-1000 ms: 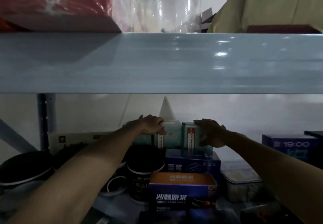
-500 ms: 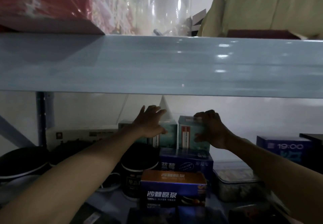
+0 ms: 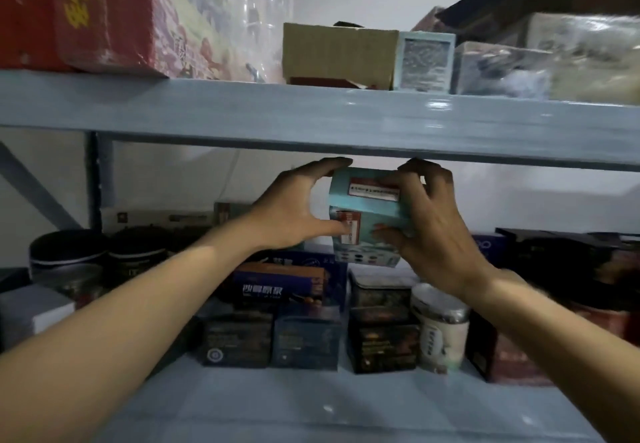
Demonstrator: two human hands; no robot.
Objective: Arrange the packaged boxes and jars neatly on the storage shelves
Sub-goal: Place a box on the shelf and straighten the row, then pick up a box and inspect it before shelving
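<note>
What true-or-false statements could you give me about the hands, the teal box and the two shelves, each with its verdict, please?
1. The left hand and the right hand both hold the teal box. True.
2. A brown cardboard box stands on the upper shelf. True.
3. The teal box rests on the upper shelf. False: it is held in the air just below that shelf's front edge, above the goods underneath.
4. The white jar lies on its side. False: it stands upright on the lower shelf, to the right.
5. Black-lidded jars stand at the lower shelf's left end. True.
</note>
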